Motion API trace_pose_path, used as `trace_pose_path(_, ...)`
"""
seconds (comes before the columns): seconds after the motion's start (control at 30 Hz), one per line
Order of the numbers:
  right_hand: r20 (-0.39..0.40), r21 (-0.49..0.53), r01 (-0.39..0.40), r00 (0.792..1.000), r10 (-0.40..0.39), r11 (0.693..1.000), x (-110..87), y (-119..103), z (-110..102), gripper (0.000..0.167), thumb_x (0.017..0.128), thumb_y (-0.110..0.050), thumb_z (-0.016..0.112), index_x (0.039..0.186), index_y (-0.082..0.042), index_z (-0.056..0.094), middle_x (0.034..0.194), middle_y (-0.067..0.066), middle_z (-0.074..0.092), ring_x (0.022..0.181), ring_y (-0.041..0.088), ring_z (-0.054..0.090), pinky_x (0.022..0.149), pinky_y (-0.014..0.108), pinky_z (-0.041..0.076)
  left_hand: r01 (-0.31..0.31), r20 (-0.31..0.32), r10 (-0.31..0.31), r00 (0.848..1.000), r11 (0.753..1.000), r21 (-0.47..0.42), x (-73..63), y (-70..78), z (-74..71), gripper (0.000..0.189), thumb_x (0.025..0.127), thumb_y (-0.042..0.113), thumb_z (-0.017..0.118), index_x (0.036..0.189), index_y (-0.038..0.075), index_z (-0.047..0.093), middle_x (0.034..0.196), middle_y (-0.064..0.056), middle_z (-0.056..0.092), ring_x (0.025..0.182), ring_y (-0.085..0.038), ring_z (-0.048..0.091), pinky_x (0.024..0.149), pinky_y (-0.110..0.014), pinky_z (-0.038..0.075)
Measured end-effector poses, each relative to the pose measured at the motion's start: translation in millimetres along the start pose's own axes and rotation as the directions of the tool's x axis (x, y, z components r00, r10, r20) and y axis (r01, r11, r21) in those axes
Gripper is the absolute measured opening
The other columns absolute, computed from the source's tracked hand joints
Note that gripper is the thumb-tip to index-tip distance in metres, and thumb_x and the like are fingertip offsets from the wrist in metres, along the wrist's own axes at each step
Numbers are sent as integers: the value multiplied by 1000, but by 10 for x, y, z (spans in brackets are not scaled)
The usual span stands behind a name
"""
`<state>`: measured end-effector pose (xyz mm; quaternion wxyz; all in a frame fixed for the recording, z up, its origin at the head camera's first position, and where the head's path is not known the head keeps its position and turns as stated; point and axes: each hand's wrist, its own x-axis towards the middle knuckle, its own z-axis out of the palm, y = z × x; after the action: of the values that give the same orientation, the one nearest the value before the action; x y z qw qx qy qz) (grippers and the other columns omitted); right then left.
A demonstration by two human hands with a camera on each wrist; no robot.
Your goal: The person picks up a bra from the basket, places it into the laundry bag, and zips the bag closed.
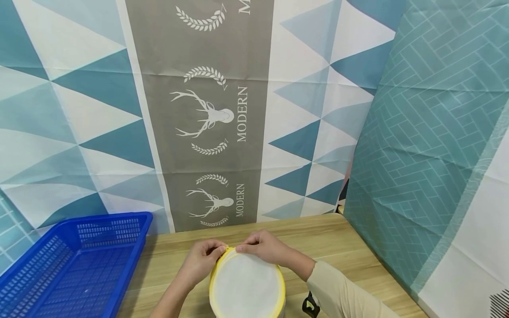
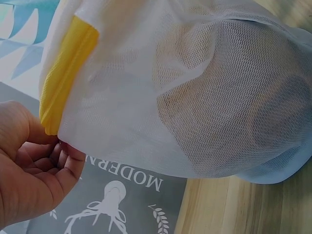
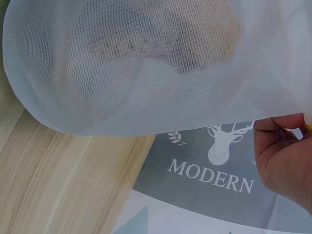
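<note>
A white mesh laundry bag (image 1: 247, 287), round-topped with yellow trim, stands on the wooden table in front of me. My left hand (image 1: 202, 260) pinches the trimmed rim at its far left side, thumb against fingers. Just right of it, my right hand (image 1: 265, 248) grips the same rim between thumb and curled fingers. In the left wrist view, a strip of yellow trim (image 2: 68, 73) ends at the left fingertips. The see-through mesh side (image 3: 146, 92) hangs down in the right wrist view, with brownish and dark patches showing dimly through it.
A blue plastic basket (image 1: 137, 247) with perforated walls sits at the left of the wooden table (image 1: 318, 234). Behind the table hangs a patterned cloth (image 1: 207, 132), and a teal one (image 1: 421, 132) closes off the right. A small black item (image 1: 311, 305) shows beside the right sleeve.
</note>
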<state>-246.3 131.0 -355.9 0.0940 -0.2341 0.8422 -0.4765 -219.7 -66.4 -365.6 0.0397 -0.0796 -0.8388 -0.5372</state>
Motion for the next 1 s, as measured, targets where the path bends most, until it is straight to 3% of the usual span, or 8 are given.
trace_pose_path(1.0,-14,-4,-19,1000,19,1000,-31,20,5,23,89,-30,64,94,-11,75,86,0,63,77,12,52,56,23,48,12,-7,-12,1000,1000,11,-15,-6,23,10,89,8,61,89,4,70,79,-2,66,70,-11,55,58,-21,46)
